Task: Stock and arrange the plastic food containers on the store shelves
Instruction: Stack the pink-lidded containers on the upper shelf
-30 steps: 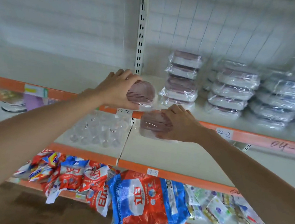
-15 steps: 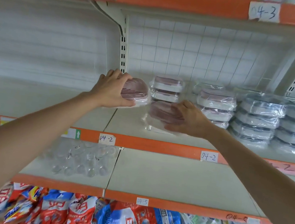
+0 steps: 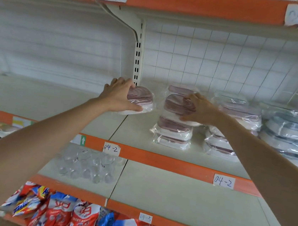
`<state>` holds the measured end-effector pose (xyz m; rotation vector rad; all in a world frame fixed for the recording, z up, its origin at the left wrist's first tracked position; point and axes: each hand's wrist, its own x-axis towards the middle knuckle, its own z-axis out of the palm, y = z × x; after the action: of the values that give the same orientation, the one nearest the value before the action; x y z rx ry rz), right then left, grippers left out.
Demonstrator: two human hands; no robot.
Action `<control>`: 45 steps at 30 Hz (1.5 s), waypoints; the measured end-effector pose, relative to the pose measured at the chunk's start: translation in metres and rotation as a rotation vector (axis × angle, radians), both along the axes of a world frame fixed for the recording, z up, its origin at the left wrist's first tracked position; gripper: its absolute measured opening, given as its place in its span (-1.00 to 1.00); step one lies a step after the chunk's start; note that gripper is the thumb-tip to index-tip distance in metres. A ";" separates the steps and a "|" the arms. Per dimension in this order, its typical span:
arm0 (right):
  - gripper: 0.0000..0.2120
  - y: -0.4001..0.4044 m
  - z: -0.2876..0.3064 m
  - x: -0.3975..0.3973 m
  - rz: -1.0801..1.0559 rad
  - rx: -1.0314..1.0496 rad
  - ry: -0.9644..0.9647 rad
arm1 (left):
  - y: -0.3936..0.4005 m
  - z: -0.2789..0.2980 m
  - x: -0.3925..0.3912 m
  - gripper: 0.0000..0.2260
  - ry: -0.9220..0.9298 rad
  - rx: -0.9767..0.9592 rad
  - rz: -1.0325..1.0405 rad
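Hands both grip wrapped pink-lidded containers on the shelf (image 3: 71,100) tagged 04-2. Left hand (image 3: 117,95) curls over one container (image 3: 142,99), which sits on the shelf board by the slotted upright (image 3: 138,56). Right hand (image 3: 199,109) clasps a second container (image 3: 175,104) atop a stack of the same kind (image 3: 172,134). Further right of that hand stand more wrapped stacks (image 3: 287,132). Below the forearms, clear cups (image 3: 90,165) and bright detergent bags (image 3: 69,215) fill lower shelves.
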<state>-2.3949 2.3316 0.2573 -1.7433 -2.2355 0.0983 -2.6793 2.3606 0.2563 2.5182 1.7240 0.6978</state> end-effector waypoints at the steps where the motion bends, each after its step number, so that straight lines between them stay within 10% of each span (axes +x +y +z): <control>1: -0.27 0.004 -0.005 -0.001 0.017 -0.036 0.006 | 0.000 -0.002 -0.001 -0.34 -0.002 -0.002 0.010; 16: -0.07 0.025 0.003 0.007 0.073 -0.186 -0.017 | 0.015 0.012 0.056 -0.37 -0.094 0.024 -0.151; 21: -0.23 0.014 0.036 0.021 0.017 -0.118 0.206 | 0.030 0.010 0.109 -0.33 -0.100 -0.015 -0.310; 27: -0.53 0.004 0.012 0.021 0.023 -0.049 -0.120 | 0.044 -0.009 0.120 -0.43 -0.223 -0.150 -0.481; 37: -0.49 0.003 -0.009 0.013 -0.049 0.101 0.012 | 0.041 -0.042 0.093 -0.30 -0.558 -0.345 -0.305; 45: -0.06 -0.012 -0.046 0.001 -0.188 0.082 0.302 | 0.025 -0.070 0.091 -0.29 -0.666 -0.249 -0.352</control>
<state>-2.3936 2.3196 0.2112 -1.7534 -1.8311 0.2103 -2.5884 2.3853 0.1859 2.0068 1.0393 1.0483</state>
